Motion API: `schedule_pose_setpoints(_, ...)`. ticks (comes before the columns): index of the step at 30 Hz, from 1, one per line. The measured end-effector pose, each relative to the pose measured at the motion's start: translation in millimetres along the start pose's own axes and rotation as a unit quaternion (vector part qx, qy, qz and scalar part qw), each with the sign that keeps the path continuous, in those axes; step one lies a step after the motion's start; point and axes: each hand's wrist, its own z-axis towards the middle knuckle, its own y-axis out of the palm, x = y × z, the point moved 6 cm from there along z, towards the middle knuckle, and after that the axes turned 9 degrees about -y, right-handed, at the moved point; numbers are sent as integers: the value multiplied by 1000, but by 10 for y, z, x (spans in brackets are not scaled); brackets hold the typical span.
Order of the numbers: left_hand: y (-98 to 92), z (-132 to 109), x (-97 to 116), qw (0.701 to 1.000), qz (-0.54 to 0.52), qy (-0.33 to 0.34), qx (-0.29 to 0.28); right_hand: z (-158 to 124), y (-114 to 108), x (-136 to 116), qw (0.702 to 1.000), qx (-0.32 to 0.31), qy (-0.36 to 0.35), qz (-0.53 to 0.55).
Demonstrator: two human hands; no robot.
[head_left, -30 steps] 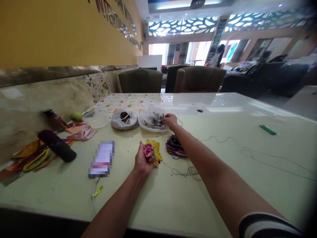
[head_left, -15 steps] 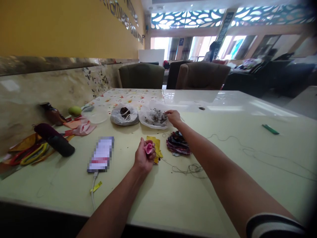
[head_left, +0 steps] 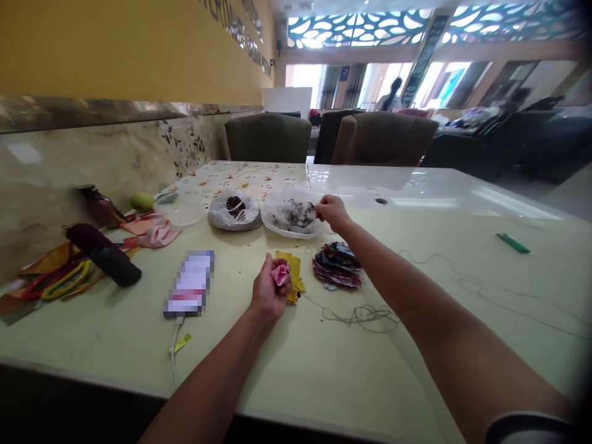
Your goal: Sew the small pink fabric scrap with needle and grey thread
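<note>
A person works bare-handed at a pale desk, the right arm stretched forward and inward over the top, its hand bent down at the right edge of an open white plastic bag. The fingertips of that hand are drawn together beside the bag's fluffy, dark-flecked filling; from where I stand, I cannot tell whether anything is pinched between them. The left forearm angles in from the near edge, its hand turned palm up, fingers curled closed around a pink cloth.

A second earlier, the right hand was farther in over the filling; it has since edged to the right, and the forearm now uncovers more of a stack of dark patterned cloth pieces. The left hand has held its place next to some yellow cloth.

The pink cloth sits in the left palm, nearer the desk's front than both the open bag and a second bag to its left. Its flared mouth faces up and toward the wearer; the lower end is hidden in the fist, leaving its long axis unclear.
</note>
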Motion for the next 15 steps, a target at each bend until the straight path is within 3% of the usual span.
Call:
schedule_pose_setpoints(6, 4, -4, 2, 1000, 16, 6, 9, -33, -16, 55, 997, 30, 45, 61)
schedule_pose_setpoints(15, -33, 22, 4, 999, 26, 10, 14, 43, 150, 94, 996, 53, 55, 46)
